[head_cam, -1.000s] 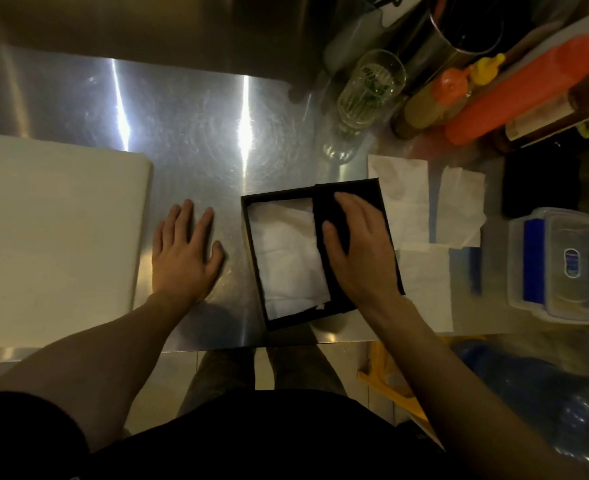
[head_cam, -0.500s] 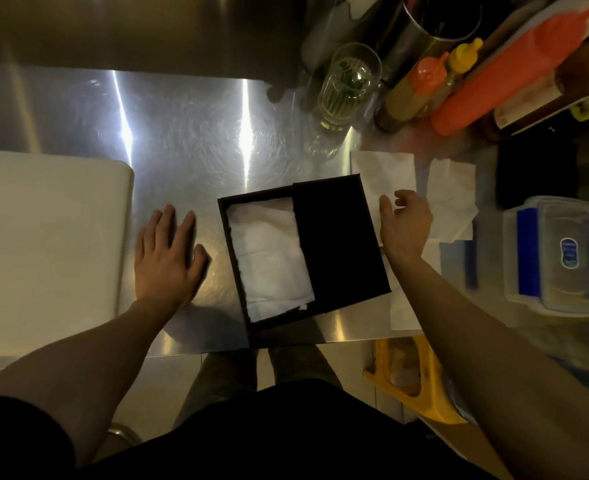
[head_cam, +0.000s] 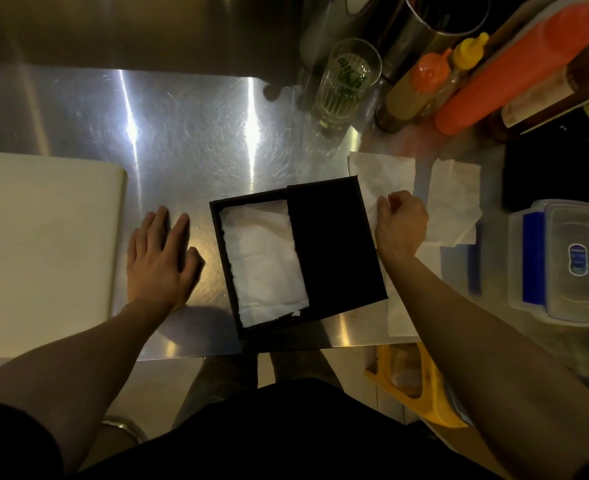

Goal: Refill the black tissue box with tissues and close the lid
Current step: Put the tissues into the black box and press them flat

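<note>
Here, one black tissue box (head_cam: 225,268) at front edge of counter (head_cam: 189,133), lid (head_cam: 334,247) half on, three loose tissues (head_cam: 454,199), right hand (head_cam: 402,225) pinching one, left hand (head_cam: 158,258) flat.

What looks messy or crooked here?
The lid covers only the right half of the black box, leaving tissues showing. More creased tissues lie loose on the counter beside it; the right hand pinches one.

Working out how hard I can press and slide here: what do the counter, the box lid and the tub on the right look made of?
Counter: brushed stainless steel, judging by the swirl scratches and bright light streaks.
Lid: matte black with no shine; it could be card, wood or plastic, and I cannot tell which.
Tub: clear plastic, see-through, with blue side clips.
</note>
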Action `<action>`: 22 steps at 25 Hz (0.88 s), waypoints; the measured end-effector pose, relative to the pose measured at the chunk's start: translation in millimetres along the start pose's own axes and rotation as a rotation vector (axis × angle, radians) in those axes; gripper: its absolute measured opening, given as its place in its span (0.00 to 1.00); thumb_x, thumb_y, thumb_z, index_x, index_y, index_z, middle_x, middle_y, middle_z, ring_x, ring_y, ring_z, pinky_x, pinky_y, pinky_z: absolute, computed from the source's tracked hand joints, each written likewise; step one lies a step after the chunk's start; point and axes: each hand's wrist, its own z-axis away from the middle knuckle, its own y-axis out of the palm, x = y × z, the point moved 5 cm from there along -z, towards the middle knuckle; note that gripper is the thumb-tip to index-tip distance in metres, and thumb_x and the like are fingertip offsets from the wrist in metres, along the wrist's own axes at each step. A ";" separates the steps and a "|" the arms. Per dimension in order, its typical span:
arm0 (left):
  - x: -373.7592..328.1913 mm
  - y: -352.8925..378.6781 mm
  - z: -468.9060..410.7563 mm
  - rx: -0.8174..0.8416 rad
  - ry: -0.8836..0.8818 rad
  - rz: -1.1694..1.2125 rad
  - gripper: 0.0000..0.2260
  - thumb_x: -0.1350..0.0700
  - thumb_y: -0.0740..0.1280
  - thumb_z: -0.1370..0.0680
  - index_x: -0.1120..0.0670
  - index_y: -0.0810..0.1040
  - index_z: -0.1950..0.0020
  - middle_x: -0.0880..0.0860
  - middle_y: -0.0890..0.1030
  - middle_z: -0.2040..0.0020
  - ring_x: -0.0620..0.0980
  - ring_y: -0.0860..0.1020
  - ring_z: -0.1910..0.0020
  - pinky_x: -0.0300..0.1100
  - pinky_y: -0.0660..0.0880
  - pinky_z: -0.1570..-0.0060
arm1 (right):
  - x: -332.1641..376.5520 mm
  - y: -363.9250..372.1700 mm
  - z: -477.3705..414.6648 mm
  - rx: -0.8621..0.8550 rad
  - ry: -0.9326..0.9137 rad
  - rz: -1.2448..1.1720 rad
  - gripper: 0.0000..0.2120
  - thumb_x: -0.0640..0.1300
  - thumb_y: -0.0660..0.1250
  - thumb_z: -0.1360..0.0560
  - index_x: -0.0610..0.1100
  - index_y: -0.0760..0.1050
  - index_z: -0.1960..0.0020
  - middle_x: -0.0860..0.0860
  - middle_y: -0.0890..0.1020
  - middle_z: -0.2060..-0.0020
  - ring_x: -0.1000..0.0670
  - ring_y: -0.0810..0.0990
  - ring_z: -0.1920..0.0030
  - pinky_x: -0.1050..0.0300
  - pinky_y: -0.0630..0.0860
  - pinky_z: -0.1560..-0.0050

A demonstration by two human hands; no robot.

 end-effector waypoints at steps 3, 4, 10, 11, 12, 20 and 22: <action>-0.6 -1.3 0.6 0.001 -0.008 0.005 0.26 0.46 0.55 0.21 0.49 0.62 0.22 0.57 0.59 0.20 0.56 0.53 0.20 0.53 0.49 0.24 | 2.7 -3.4 1.1 -0.015 -0.035 -0.037 0.10 0.46 0.64 0.22 0.42 0.81 0.53 0.45 0.83 0.57 0.45 0.81 0.56 0.55 0.75 0.54; -0.7 -1.5 0.7 0.002 -0.013 0.008 0.26 0.46 0.55 0.21 0.49 0.62 0.22 0.57 0.59 0.20 0.56 0.53 0.21 0.53 0.49 0.24 | 5.2 -7.7 2.5 -0.027 -0.056 -0.059 0.10 0.46 0.64 0.22 0.41 0.81 0.53 0.45 0.83 0.57 0.46 0.81 0.56 0.55 0.75 0.53; -0.4 -1.1 0.6 0.026 0.000 0.003 0.27 0.45 0.53 0.21 0.48 0.60 0.22 0.56 0.57 0.20 0.56 0.51 0.20 0.53 0.47 0.24 | 46.3 -59.3 24.1 -0.134 -0.251 -0.234 0.09 0.46 0.65 0.22 0.43 0.81 0.53 0.49 0.82 0.57 0.54 0.78 0.57 0.64 0.75 0.53; 0.2 -0.7 0.1 0.028 0.005 0.001 0.27 0.45 0.53 0.20 0.48 0.59 0.22 0.56 0.57 0.20 0.56 0.51 0.20 0.52 0.47 0.24 | 56.4 -67.7 31.7 -0.142 -0.288 -0.242 0.08 0.47 0.66 0.22 0.43 0.81 0.52 0.50 0.83 0.57 0.55 0.78 0.57 0.65 0.75 0.54; 0.6 0.0 0.0 0.029 0.005 0.001 0.27 0.45 0.53 0.20 0.47 0.59 0.21 0.56 0.56 0.20 0.56 0.51 0.20 0.52 0.46 0.24 | 65.8 -75.7 40.6 -0.146 -0.319 -0.247 0.08 0.47 0.66 0.22 0.44 0.81 0.52 0.50 0.83 0.57 0.56 0.78 0.58 0.65 0.75 0.54; 1.0 1.3 -0.6 -0.005 0.033 -0.004 0.26 0.45 0.54 0.20 0.49 0.61 0.22 0.58 0.60 0.21 0.58 0.54 0.21 0.55 0.51 0.25 | 117.3 -95.6 136.9 0.006 -0.435 -0.393 0.08 0.48 0.68 0.23 0.45 0.80 0.47 0.54 0.80 0.54 0.59 0.79 0.55 0.68 0.76 0.54; 1.5 1.6 -0.9 0.004 0.037 -0.003 0.26 0.45 0.53 0.20 0.49 0.60 0.22 0.58 0.59 0.21 0.58 0.54 0.21 0.55 0.51 0.25 | 119.1 -79.5 152.5 0.058 -0.418 -0.376 0.08 0.46 0.69 0.24 0.43 0.81 0.48 0.53 0.80 0.54 0.61 0.78 0.57 0.71 0.75 0.55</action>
